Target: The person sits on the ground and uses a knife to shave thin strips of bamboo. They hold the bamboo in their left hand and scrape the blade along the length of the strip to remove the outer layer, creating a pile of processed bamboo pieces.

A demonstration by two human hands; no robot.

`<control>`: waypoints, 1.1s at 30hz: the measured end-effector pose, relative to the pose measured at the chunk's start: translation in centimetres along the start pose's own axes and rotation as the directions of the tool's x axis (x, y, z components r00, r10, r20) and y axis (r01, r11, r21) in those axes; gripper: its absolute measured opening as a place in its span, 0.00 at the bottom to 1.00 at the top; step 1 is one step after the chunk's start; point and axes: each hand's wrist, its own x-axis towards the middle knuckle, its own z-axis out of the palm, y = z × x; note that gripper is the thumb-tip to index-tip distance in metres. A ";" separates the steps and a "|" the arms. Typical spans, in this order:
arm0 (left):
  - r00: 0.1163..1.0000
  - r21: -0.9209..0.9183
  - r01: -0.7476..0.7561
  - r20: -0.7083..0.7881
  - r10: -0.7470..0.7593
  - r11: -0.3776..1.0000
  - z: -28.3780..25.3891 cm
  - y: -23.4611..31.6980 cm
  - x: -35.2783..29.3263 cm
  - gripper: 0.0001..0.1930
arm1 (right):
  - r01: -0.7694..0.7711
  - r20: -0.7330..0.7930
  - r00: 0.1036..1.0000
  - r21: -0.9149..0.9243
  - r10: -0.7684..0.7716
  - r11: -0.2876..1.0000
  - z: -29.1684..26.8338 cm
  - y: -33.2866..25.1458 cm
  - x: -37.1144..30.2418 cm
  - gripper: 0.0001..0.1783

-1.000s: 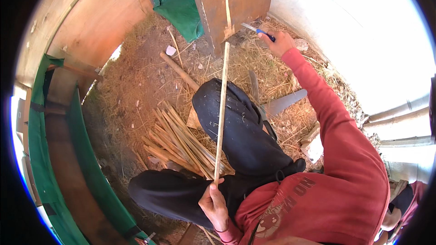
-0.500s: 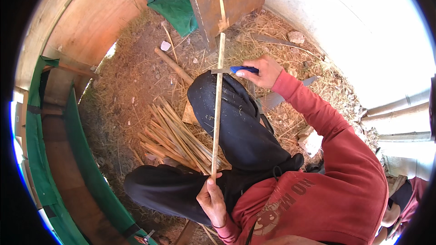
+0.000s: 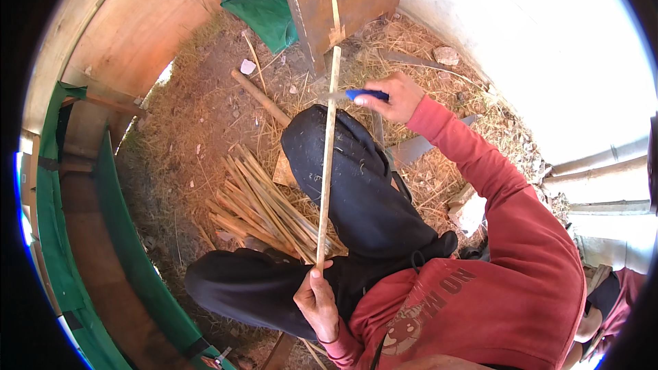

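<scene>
My left hand [image 3: 317, 301] grips the near end of a long thin bamboo strip [image 3: 327, 151], which runs up and away over my raised knee in dark trousers [image 3: 356, 178]. My right hand [image 3: 394, 96] holds a knife with a blue handle [image 3: 367, 94]. Its blade lies across the strip near the far end. Above the blade the strip's top is split, a thin sliver [image 3: 335, 10] standing off it.
A pile of cut bamboo strips [image 3: 257, 209] lies on the straw-covered ground to my left. A wooden post [image 3: 329, 0] and green cloth [image 3: 260, 3] stand ahead. A thicker stick [image 3: 260, 98] lies on the dirt. Green boards [image 3: 130, 253] line the left side.
My right hand with the knife has come back toward me along the strip, from near the far tip to a point above my knee. The left hand keeps its hold.
</scene>
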 end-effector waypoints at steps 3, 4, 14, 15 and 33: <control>1.000 0.010 -0.002 -0.014 0.002 1.000 0.1 0.2 -0.1 0.21 | -0.190 -0.101 0.979 -0.126 0.178 0.974 -0.2 0.6 1.5 0.29; 1.000 0.010 -0.015 -0.019 0.015 1.000 0.2 0.3 0.1 0.21 | -0.248 -0.153 0.963 -0.169 0.223 0.954 -0.7 1.3 2.3 0.30; 0.993 -0.026 -0.078 -0.092 0.076 0.997 -0.7 0.1 -0.5 0.19 | 0.060 -0.059 0.997 0.077 -0.056 0.995 -1.8 -2.5 0.2 0.22; 0.991 -0.014 -0.089 -0.104 0.087 0.996 -0.8 0.2 -0.6 0.19 | 0.091 -0.038 0.995 0.075 -0.088 0.993 -1.6 -2.7 -0.2 0.22; 0.976 0.190 -0.132 -0.145 0.161 0.973 0.0 1.1 -0.3 0.17 | -0.174 -0.148 0.976 -0.102 0.158 0.979 -0.1 -0.6 0.9 0.24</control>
